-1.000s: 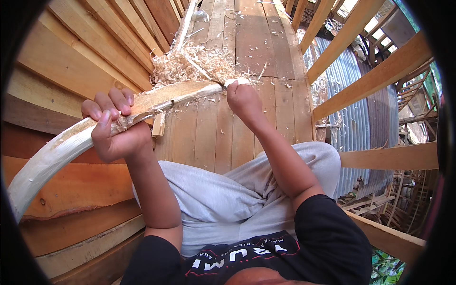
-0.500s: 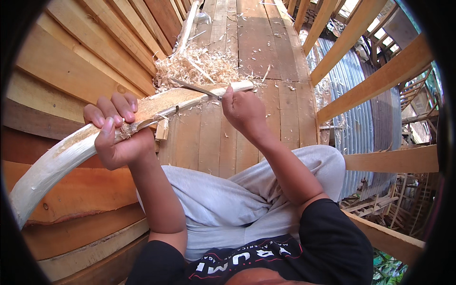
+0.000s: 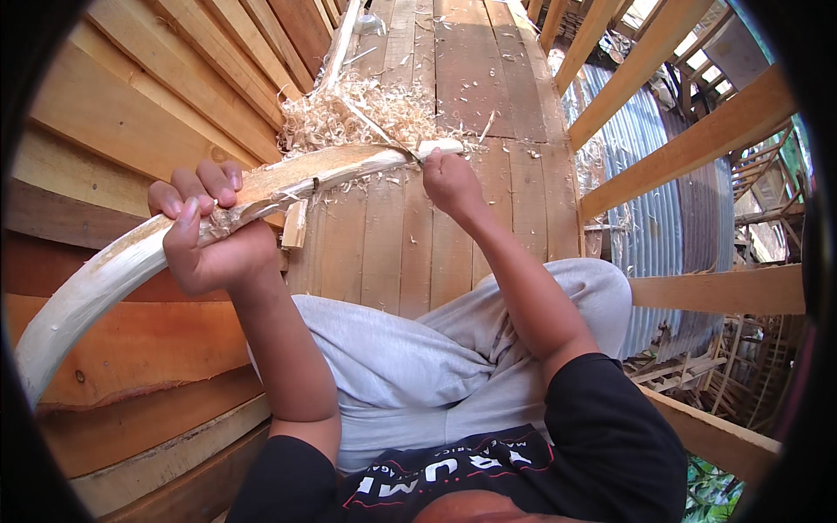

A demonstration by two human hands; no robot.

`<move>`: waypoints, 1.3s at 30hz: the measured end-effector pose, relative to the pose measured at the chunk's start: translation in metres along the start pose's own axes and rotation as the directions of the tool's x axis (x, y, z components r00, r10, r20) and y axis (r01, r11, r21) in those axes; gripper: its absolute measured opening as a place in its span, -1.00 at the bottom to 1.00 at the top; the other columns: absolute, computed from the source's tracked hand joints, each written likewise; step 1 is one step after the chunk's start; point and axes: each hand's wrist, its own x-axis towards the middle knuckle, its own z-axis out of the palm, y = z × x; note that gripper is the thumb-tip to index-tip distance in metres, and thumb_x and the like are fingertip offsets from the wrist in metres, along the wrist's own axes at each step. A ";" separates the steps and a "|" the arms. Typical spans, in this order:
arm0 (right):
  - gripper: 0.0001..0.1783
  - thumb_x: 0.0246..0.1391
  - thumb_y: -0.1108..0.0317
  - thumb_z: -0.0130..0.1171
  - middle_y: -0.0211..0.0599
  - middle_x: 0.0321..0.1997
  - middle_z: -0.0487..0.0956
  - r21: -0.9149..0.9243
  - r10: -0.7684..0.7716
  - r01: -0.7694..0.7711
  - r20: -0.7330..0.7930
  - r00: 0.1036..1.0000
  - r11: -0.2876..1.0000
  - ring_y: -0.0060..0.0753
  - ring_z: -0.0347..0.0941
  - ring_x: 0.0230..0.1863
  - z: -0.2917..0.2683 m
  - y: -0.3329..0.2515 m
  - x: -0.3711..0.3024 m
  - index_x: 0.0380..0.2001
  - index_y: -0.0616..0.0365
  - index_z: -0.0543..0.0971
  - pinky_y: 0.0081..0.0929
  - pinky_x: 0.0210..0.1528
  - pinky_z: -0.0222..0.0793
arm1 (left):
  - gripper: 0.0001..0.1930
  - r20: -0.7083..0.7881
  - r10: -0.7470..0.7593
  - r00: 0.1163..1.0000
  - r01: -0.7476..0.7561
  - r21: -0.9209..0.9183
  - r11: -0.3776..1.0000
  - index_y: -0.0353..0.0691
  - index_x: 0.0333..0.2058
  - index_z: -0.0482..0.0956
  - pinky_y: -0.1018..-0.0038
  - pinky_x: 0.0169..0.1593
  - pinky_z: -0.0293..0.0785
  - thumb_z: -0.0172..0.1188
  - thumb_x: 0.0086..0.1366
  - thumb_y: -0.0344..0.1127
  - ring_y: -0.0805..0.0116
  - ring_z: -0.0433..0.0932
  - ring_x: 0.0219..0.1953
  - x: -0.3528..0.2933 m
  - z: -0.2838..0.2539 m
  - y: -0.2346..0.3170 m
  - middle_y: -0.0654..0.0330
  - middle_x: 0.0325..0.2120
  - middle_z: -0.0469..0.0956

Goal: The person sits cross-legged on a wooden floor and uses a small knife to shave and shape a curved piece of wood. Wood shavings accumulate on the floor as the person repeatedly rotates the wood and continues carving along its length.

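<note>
A long curved pole of pale, peeled wood [image 3: 96,270] runs from the lower left up to the middle of the view. Its flat upper face is tan and shaved, with a rough, splintered notch near my left hand [image 3: 209,231]. That hand is closed round the pole, fingers over the top and thumb on the near side. Close to the pole's far right end, my right hand [image 3: 452,181] is closed on a knife. Its thin dark blade [image 3: 406,151] lies across the pole; the handle is hidden in my fist.
Curly wood shavings [image 3: 362,113] are heaped on the plank floor [image 3: 479,83] beyond the pole. A small wood block [image 3: 295,224] stands below it. Stacked boards [image 3: 131,105] line the left; slanted wooden rails [image 3: 689,157] and corrugated metal sheets [image 3: 654,218] are on the right.
My right hand has moved slightly right and up along the pole, and the blade has swung to a steeper angle. My left hand and the pole have shifted slightly left.
</note>
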 end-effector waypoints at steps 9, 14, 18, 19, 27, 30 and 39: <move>-0.35 0.27 0.08 -0.33 0.20 -0.51 0.57 -0.102 -0.134 0.145 0.100 0.986 0.984 0.28 0.52 -0.39 -0.036 -0.062 -0.037 -0.57 0.32 0.61 0.08 -0.21 0.43 | -0.85 0.026 0.017 1.000 -0.017 -0.006 1.000 -0.01 -0.51 0.25 0.43 -0.28 0.24 0.03 -0.07 -0.38 0.46 0.23 -0.55 0.006 -0.020 0.003 0.36 -0.65 0.22; -0.34 0.28 0.07 -0.32 0.19 -0.56 0.55 -0.110 -0.015 0.007 -0.071 0.997 0.994 0.25 0.52 -0.45 0.001 0.006 0.005 -0.62 0.33 0.59 0.06 -0.26 0.44 | -0.84 -0.024 0.023 0.999 -0.023 -0.005 1.000 -0.02 -0.50 0.24 0.44 -0.32 0.23 0.02 -0.10 -0.36 0.47 0.23 -0.59 0.005 -0.001 -0.004 0.36 -0.67 0.22; -0.33 0.28 0.06 -0.34 0.16 -0.49 0.58 -0.119 -0.020 0.023 0.025 0.999 0.993 0.23 0.54 -0.40 -0.008 -0.009 -0.006 -0.59 0.33 0.59 0.05 -0.25 0.44 | -0.83 0.011 0.035 0.999 -0.034 -0.019 0.999 -0.02 -0.50 0.24 0.46 -0.33 0.24 0.02 -0.10 -0.36 0.46 0.23 -0.60 0.003 -0.003 -0.002 0.35 -0.67 0.23; -0.33 0.28 0.06 -0.34 0.16 -0.47 0.59 -0.111 -0.022 0.026 0.035 0.999 0.994 0.23 0.54 -0.38 -0.013 -0.021 -0.011 -0.58 0.33 0.60 0.06 -0.23 0.44 | -0.84 0.055 0.030 0.998 -0.029 -0.012 1.000 -0.02 -0.50 0.24 0.45 -0.32 0.23 0.03 -0.10 -0.36 0.47 0.23 -0.58 0.003 -0.004 0.000 0.36 -0.66 0.23; -0.31 0.28 0.05 -0.35 0.19 -0.48 0.58 -0.138 0.070 -0.101 -0.210 0.975 0.985 0.28 0.52 -0.35 0.028 0.118 0.049 -0.58 0.34 0.60 0.07 -0.17 0.40 | -0.85 0.153 0.000 0.988 0.003 -0.018 1.000 0.00 -0.51 0.26 0.45 -0.27 0.21 0.04 -0.08 -0.37 0.49 0.22 -0.55 -0.003 0.012 -0.004 0.38 -0.63 0.23; -0.32 0.27 0.06 -0.35 0.24 -0.43 0.57 -0.146 0.091 -0.087 0.027 0.995 0.985 0.29 0.52 -0.30 -0.014 0.001 0.005 -0.56 0.36 0.60 0.06 -0.13 0.39 | -0.83 0.187 0.038 0.982 -0.032 -0.035 0.999 -0.04 -0.47 0.26 0.44 -0.32 0.24 0.03 -0.08 -0.39 0.45 0.25 -0.58 -0.006 0.008 0.003 0.32 -0.65 0.27; -0.32 0.26 0.08 -0.34 0.28 -0.41 0.57 -0.032 0.118 -0.120 -0.037 0.992 0.992 0.36 0.50 -0.27 0.026 0.089 0.038 -0.55 0.43 0.59 0.04 -0.11 0.40 | -0.85 0.066 0.023 0.998 -0.023 -0.009 1.000 -0.02 -0.51 0.26 0.44 -0.30 0.22 0.02 -0.09 -0.38 0.47 0.23 -0.56 -0.003 0.008 -0.002 0.36 -0.65 0.23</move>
